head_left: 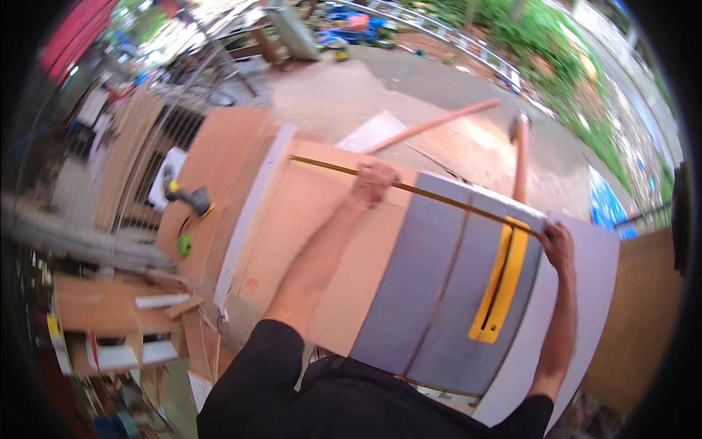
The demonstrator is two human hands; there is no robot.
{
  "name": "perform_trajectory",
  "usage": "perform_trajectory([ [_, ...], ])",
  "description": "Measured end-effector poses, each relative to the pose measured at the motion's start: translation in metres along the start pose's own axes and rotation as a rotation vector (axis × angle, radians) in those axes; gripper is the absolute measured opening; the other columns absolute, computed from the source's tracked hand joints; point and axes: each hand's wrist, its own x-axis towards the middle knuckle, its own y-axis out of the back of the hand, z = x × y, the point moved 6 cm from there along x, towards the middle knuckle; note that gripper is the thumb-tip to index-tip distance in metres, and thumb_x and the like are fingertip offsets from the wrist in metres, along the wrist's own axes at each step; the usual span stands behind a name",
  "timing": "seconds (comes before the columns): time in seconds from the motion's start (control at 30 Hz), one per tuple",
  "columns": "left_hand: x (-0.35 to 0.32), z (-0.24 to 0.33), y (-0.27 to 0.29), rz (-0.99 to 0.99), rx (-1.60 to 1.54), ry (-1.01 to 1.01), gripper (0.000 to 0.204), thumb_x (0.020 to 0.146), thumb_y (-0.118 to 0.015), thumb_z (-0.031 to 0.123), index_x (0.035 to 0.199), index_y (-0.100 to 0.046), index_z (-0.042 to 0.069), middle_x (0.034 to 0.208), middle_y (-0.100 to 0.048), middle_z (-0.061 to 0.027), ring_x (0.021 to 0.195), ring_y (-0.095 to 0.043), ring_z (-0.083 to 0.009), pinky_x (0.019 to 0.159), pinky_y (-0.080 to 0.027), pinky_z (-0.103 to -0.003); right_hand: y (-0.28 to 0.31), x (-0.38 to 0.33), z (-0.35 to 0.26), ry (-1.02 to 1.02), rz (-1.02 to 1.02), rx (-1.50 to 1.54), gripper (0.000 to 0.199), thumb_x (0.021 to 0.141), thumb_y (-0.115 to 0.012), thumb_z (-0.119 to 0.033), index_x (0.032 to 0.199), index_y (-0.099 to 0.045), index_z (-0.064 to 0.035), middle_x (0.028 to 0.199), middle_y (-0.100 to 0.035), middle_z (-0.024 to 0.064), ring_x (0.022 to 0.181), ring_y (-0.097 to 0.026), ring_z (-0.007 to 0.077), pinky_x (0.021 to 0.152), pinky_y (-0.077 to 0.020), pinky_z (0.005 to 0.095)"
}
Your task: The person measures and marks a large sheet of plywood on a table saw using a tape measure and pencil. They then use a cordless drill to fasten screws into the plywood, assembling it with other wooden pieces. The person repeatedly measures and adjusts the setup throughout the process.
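Note:
A yellow tape measure (pixel 453 202) is stretched across a table saw and the wooden panel to its left. My left hand (pixel 376 183) is closed around the blade partway along, over the panel (pixel 329 241). A length of blade runs on past it to the left. At the other end, my right hand (pixel 557 245) grips the tape near the far right corner of the grey saw top (pixel 439 271); the fingers partly hide what is in it. Below the tape, a yellow slotted insert plate (pixel 504 282) is set in the saw top.
A white strip (pixel 256 219) lies along the panel's left edge. Farther left are a cordless power tool (pixel 194 199) and a green round object (pixel 184 245) on brown board. A pale sheet (pixel 585 293) adjoins the saw at right. Long pinkish pieces (pixel 439 124) lie beyond.

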Motion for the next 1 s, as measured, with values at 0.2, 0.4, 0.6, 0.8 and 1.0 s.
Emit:
perform_trajectory([
  [0.2,0.012,-0.049,-0.019,0.126,0.050,-0.076,0.008,0.094,-0.066,0.012,0.096,-0.073,0.016,0.088,-0.072,-0.0031,0.089,-0.071,-0.0251,0.081,-0.049,-0.045,-0.049,0.043,0.000,0.015,0.084,-0.054,0.021,0.097,-0.077,-0.033,0.106,-0.080,-0.0140,0.105,-0.072,0.0097,0.108,-0.071,0.0305,0.095,-0.0513,0.0477],
  [0.4,0.008,-0.048,-0.023,-0.034,0.110,0.032,0.008,0.106,-0.068,0.022,0.112,-0.072,0.019,0.110,-0.072,-0.0020,0.111,-0.065,-0.0275,0.097,-0.043,-0.047,-0.071,0.036,-0.003,-0.094,-0.039,-0.056,0.019,0.099,-0.075,-0.032,0.105,-0.078,-0.0144,0.108,-0.071,0.0057,0.111,-0.070,0.0248,0.098,-0.0447,0.0450],
  [0.6,0.003,-0.047,-0.030,-0.016,0.084,0.075,0.007,0.106,-0.069,0.022,0.111,-0.071,0.017,0.109,-0.070,-0.0038,0.112,-0.061,-0.0298,0.099,-0.043,-0.046,-0.076,0.032,-0.006,-0.127,-0.061,-0.100,0.021,0.104,-0.068,-0.033,0.113,-0.081,-0.0184,0.119,-0.075,0.0055,0.122,-0.069,0.0213,0.110,-0.0415,0.0504],
  [0.8,0.003,-0.048,-0.033,0.019,0.079,0.047,0.006,0.104,-0.071,0.014,0.109,-0.070,0.013,0.106,-0.069,-0.0063,0.106,-0.061,-0.0318,0.096,-0.046,-0.045,-0.079,0.034,-0.012,-0.231,-0.092,-0.117,0.018,0.102,-0.070,-0.028,0.114,-0.082,-0.0218,0.115,-0.078,0.0039,0.121,-0.069,0.0198,0.109,-0.0453,0.0518],
  [1.0,0.005,-0.045,-0.032,0.016,0.068,0.036,0.005,0.103,-0.070,0.010,0.108,-0.069,0.010,0.104,-0.068,-0.0084,0.103,-0.061,-0.0324,0.095,-0.047,-0.045,-0.080,0.059,-0.009,-0.391,-0.362,-0.167,0.021,0.097,-0.073,-0.024,0.115,-0.083,-0.0224,0.110,-0.080,0.0042,0.114,-0.074,0.0201,0.104,-0.0511,0.0492],
])
